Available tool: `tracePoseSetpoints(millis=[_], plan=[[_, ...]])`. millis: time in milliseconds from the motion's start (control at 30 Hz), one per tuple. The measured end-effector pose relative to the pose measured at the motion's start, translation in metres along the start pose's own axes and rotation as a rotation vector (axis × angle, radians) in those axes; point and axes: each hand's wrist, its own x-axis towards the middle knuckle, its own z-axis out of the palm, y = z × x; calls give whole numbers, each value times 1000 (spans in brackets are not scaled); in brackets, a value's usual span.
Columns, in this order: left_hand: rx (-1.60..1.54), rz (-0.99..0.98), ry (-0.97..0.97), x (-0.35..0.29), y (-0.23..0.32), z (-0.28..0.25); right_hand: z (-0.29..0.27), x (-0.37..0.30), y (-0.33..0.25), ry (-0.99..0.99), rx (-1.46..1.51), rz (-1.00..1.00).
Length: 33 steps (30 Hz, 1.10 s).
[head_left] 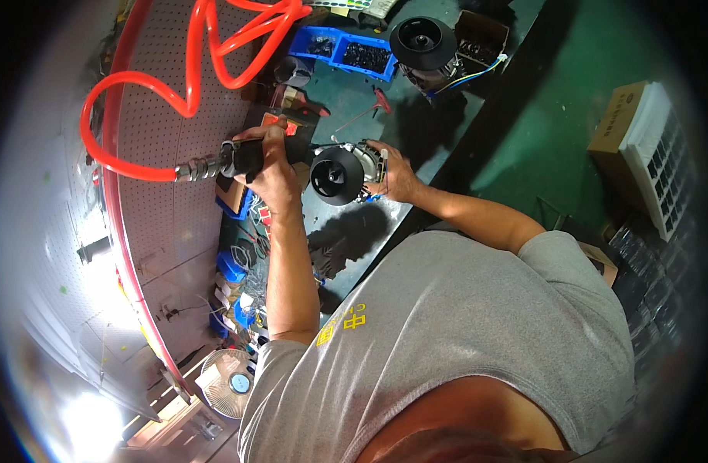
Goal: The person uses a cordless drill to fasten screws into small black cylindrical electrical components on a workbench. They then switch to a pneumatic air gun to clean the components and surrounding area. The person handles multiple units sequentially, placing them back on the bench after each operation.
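brown cardboard box – far right, on green floor | white grille panel – against it

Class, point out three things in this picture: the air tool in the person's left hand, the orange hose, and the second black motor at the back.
air tool (250, 158), head view, black grip
orange hose (192, 81), head view, looped section
second black motor (422, 42), head view, round top

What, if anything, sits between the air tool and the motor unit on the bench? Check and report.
Nothing visible does. The left hand grips the black air tool, whose front end already meets the motor unit. The right hand holds that unit from the other side. The exact contact point is hidden behind the unit's round black housing.
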Motion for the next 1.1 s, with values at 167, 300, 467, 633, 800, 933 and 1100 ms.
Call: tracePoseSetpoints(millis=[167, 300, 467, 633, 800, 933, 1100], plan=[[-90, 46, -88, -2, 11, 2, 4, 3, 5, 35, -1, -65], [-8, 14, -65, -6, 28, 2, 3, 3, 3, -31, -9, 54], [39, 139, -57, -4, 26, -20, 4, 7, 3, -41, 69, -10], [110, 329, 26, -11, 60, -45, -3, 4, -13, -29, 125, -89], [86, 235, 123, -42, 70, -82, 1, 2, -14, -62, 219, -128], [27, 93, 94, -82, 63, -94, 3, 3, -5, -39, 170, -280], [-70, 84, 167, -108, 50, -85, 4, 2, -9, -141, 431, 19]])
